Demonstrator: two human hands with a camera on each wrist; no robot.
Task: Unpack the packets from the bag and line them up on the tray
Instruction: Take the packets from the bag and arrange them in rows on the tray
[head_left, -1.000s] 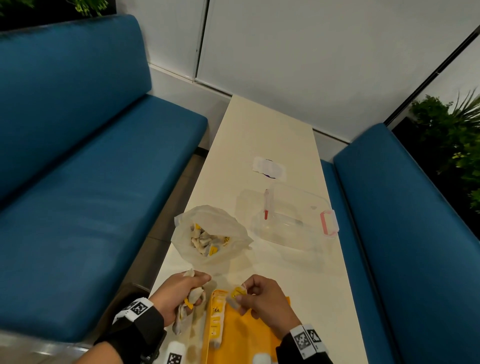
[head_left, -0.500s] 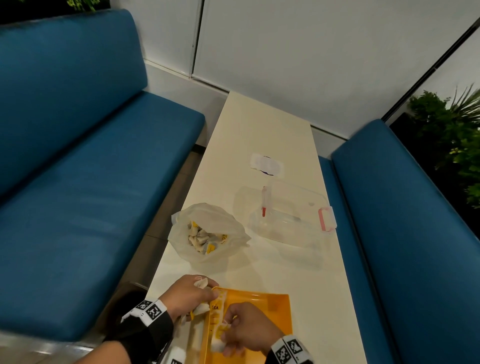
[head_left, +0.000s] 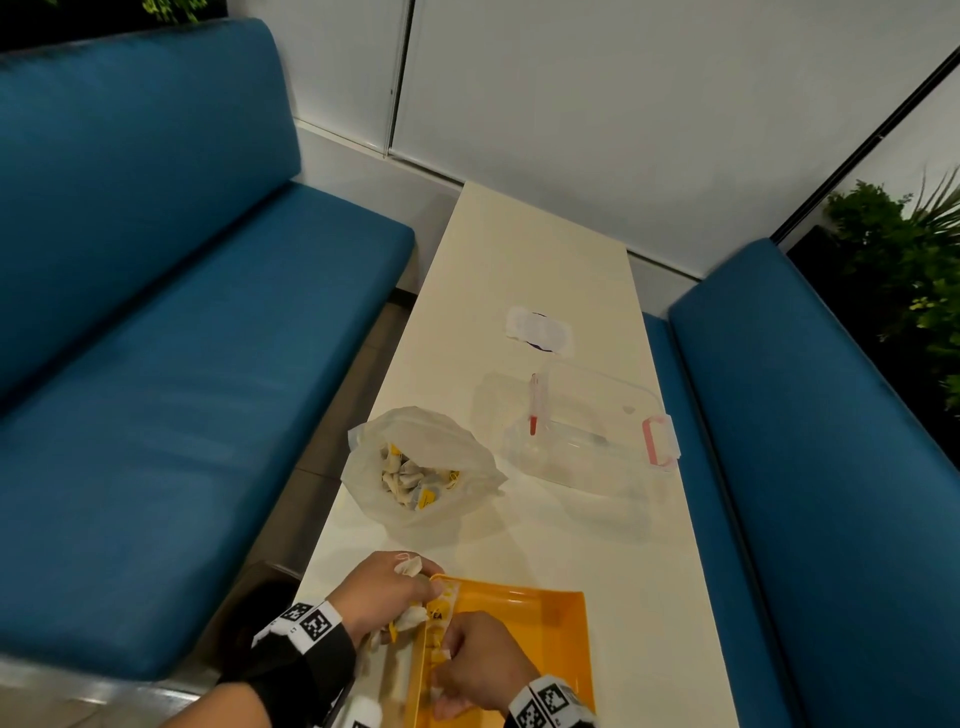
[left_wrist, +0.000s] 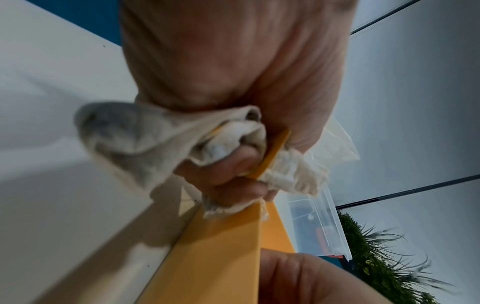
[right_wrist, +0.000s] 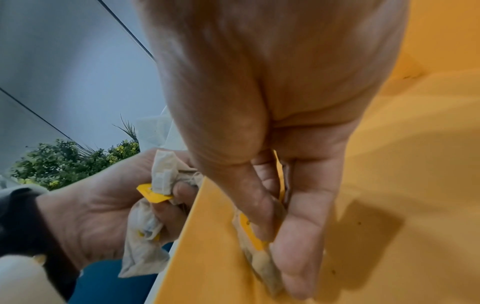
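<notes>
A translucent plastic bag (head_left: 421, 467) lies open on the table, several white packets with yellow tags inside. The orange tray (head_left: 545, 623) sits at the near table edge. A few packets (head_left: 441, 610) lie in a line along its left wall. My left hand (head_left: 415, 597) is at the tray's far left corner and grips a bunch of packets (left_wrist: 145, 139) in its fist. My right hand (right_wrist: 280, 236) is inside the tray and pinches one packet (right_wrist: 259, 257) low against the tray floor, beside the left wall.
A clear lidded plastic box (head_left: 587, 431) with pink latches and a red pen stands right of the bag. A white label (head_left: 540, 332) lies farther back on the narrow cream table (head_left: 519, 249). Blue benches (head_left: 182, 415) flank both sides; a plant (head_left: 909, 260) stands far right.
My right hand has come down with its packet from above the tray's left edge onto the tray floor. My left hand has stayed by the tray corner with its bunch.
</notes>
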